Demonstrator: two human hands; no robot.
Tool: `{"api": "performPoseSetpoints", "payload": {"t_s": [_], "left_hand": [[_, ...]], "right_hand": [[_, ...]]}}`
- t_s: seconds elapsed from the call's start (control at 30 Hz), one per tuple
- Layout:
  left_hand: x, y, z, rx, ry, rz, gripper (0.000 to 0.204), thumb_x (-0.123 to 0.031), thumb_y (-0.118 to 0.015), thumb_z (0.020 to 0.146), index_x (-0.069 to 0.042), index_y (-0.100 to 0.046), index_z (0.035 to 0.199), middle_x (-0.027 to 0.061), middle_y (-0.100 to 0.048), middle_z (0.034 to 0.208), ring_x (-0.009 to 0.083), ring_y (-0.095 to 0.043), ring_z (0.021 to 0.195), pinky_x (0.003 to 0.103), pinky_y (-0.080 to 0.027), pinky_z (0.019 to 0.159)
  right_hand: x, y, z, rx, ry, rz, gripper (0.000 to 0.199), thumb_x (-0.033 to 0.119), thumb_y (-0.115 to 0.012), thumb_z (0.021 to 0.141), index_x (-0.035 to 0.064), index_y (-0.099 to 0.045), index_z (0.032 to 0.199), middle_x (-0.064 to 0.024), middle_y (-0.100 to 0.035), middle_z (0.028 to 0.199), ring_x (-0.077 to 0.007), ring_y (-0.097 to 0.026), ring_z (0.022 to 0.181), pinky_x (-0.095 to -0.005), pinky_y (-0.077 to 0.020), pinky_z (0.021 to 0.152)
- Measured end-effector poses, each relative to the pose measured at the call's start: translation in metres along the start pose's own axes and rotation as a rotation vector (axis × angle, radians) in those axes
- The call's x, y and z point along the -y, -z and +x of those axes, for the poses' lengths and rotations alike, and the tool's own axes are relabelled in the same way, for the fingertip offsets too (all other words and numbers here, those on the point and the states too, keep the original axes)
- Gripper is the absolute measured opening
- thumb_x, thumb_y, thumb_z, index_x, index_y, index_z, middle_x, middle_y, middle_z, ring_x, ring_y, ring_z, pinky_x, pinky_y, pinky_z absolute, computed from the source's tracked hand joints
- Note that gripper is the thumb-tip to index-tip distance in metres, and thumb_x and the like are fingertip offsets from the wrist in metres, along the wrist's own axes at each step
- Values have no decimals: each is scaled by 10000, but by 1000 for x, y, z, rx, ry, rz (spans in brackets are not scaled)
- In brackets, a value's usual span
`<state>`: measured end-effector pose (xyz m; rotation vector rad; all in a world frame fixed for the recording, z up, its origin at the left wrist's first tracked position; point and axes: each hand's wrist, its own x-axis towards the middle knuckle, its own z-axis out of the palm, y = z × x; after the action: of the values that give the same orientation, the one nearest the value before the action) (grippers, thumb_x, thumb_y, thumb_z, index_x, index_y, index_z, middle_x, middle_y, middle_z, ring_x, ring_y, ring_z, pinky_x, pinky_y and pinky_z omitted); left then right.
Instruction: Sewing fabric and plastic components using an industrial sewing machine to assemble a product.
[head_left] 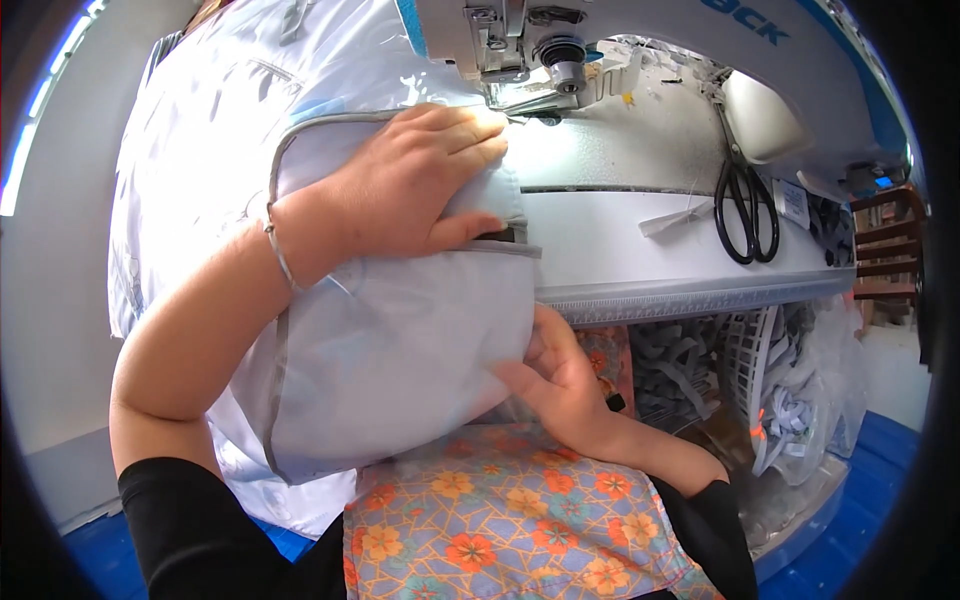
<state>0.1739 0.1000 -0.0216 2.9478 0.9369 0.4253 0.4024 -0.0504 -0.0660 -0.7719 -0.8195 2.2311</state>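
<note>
A pale grey fabric piece (400,350) with dark grey bound edges lies over the front of the sewing table and hangs toward my lap. My left hand (425,175) presses flat on it, fingers stretched toward the lit needle area of the sewing machine (530,50). Beside its thumb a short black strip (497,236) shows at the fabric's edge. Lower down, my right hand (560,375) grips the fabric's right edge, thumb on top and fingers underneath; it is slightly blurred. The fabric reaches up to the presser foot, whose contact with it is hidden.
Black-handled scissors (745,210) lie right of the machine bed, near a pale fabric scrap (675,220). A ruler strip (700,300) runs along the table's front edge. Below sit a white plastic basket (745,350) and grey fabric strips (675,370). White fabric (200,150) heaps at left.
</note>
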Motion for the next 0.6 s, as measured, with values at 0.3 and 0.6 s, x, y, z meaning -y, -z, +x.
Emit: {"api": "performPoseSetpoints", "payload": {"t_s": [0.3,0.6], "left_hand": [[15,8,-5,65,-75,-30,592,-366,-621,873,0,-551,1333,190,-548,1384,378,-508,1260,482,-372,1090],[33,11,-4,110,-185,-66,553,-337,-600,893,-15,-553,1339,169,-560,1375,379,-528,1232,487,-400,1062]], "right_hand": [[15,5,1,-49,281,-420,640,-55,-579,952,46,-294,1517,-93,-651,1108,-86,-611,934,-228,-497,826],[43,2,19,-189,139,-517,469,-56,-611,933,-31,-495,1386,-46,-643,1124,-67,-589,984,-221,-478,882]]}}
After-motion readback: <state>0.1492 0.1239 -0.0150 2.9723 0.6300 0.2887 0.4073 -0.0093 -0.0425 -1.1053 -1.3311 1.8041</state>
